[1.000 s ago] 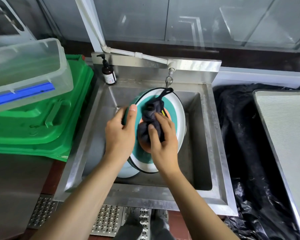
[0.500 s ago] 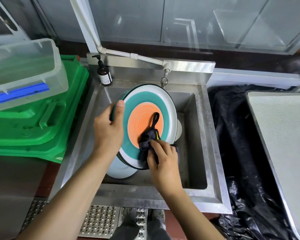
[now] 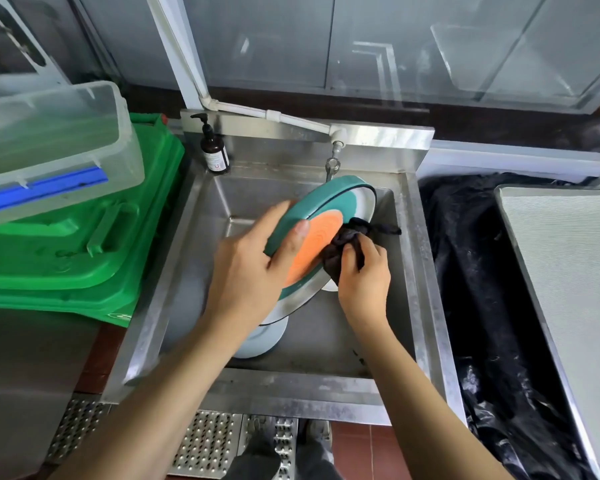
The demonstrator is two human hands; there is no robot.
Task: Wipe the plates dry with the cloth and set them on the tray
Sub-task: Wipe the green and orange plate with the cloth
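We see the plate (image 3: 321, 233) tilted over the sink (image 3: 426, 306), our left hand (image 3: 246, 271) gripping its near-left rim, thumb on the orange face. Just right of it, our right hand (image 3: 362, 277) bunches the dark cloth (image 3: 347, 244) against the plate's face. A second plate (image 3: 264, 336) lies below the left wrist; the tray (image 3: 568, 271) is far right.

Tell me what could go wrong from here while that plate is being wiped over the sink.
1. The left hand alone holds the tilted plate by its rim; pressure from the cloth in the right hand could slip it loose.
2. A drop would likely hit the plates in the sink below.
3. The plate's top edge sits close to the tap and may knock it.
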